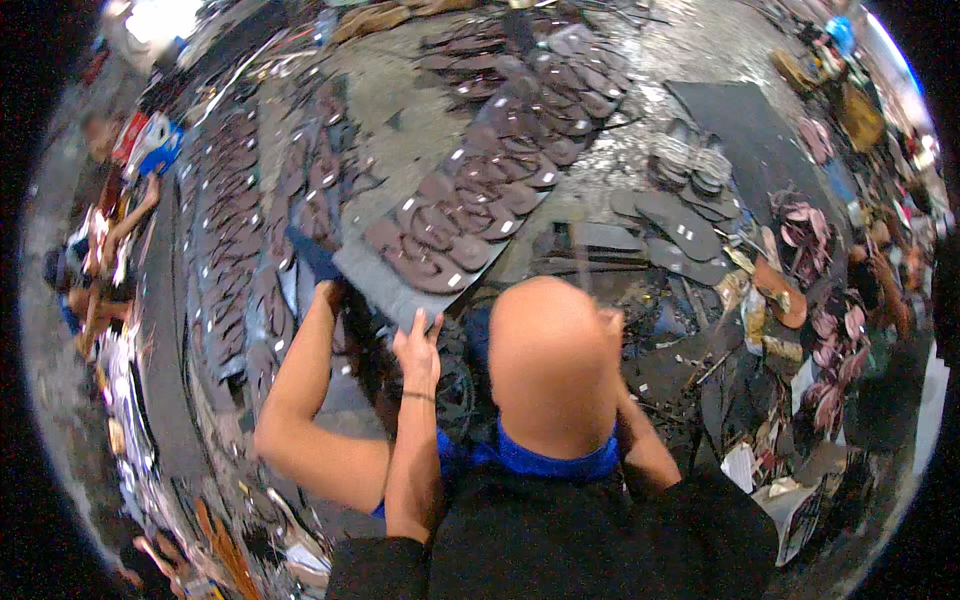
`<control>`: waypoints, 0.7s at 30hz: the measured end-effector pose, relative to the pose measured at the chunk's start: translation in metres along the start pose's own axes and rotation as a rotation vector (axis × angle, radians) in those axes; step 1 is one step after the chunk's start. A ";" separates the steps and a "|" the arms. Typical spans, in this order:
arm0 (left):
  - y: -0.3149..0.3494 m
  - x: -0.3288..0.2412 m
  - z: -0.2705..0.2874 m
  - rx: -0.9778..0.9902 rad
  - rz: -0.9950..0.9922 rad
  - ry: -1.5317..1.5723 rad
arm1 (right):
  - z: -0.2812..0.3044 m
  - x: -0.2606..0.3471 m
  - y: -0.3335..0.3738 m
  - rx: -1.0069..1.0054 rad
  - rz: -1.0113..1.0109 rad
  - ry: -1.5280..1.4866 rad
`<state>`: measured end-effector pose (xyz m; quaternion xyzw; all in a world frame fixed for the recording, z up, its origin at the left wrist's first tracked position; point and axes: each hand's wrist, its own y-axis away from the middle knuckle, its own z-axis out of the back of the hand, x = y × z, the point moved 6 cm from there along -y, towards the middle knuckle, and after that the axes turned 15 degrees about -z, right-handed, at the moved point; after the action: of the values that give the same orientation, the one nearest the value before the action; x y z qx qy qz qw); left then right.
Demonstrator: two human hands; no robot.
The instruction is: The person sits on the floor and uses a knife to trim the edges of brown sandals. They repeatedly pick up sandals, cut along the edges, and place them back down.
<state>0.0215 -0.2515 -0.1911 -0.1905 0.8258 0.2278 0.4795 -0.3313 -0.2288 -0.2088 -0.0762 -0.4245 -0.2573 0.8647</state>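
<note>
Sandals (462, 226) sit in rows on the board (385, 292), its near edge apparently pinched by the left grip (417, 356) to steady it, any shift calling for levelness, the right grip's (611, 323) hold hidden.

The floor (395, 140) is grey, with a glossy patch at upper right. A grey board (378, 292) extends diagonally across the centre; whether it is raised off the floor cannot be determined. The board carries brown sandals (410, 262) in close, overlapping rows, several bearing white labels. Left of the board, further sandal rows (225, 235) lie lengthwise. Right of the board, the floor bears grey soles (685, 222), a dark mat (728, 125), a tan sole (780, 293), pink straps (805, 235) and scattered scraps.
</note>
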 end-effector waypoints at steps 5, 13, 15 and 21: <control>-0.025 -0.060 -0.062 0.201 -0.076 -0.071 | 0.021 0.023 -0.067 -0.156 0.069 0.250; -0.022 -0.144 -0.151 0.189 -0.061 0.133 | 0.047 -0.041 0.047 0.012 -0.022 0.168; -0.010 -0.161 -0.165 0.207 -0.055 0.220 | 0.078 -0.043 0.014 -0.025 -0.213 -0.063; 0.024 -0.183 -0.126 0.037 -0.040 0.323 | 0.159 0.080 0.046 0.167 -0.528 -1.030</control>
<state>0.0056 -0.2850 0.0293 -0.2321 0.8923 0.1694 0.3483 -0.3778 -0.1644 -0.0430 -0.0145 -0.8136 -0.3595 0.4567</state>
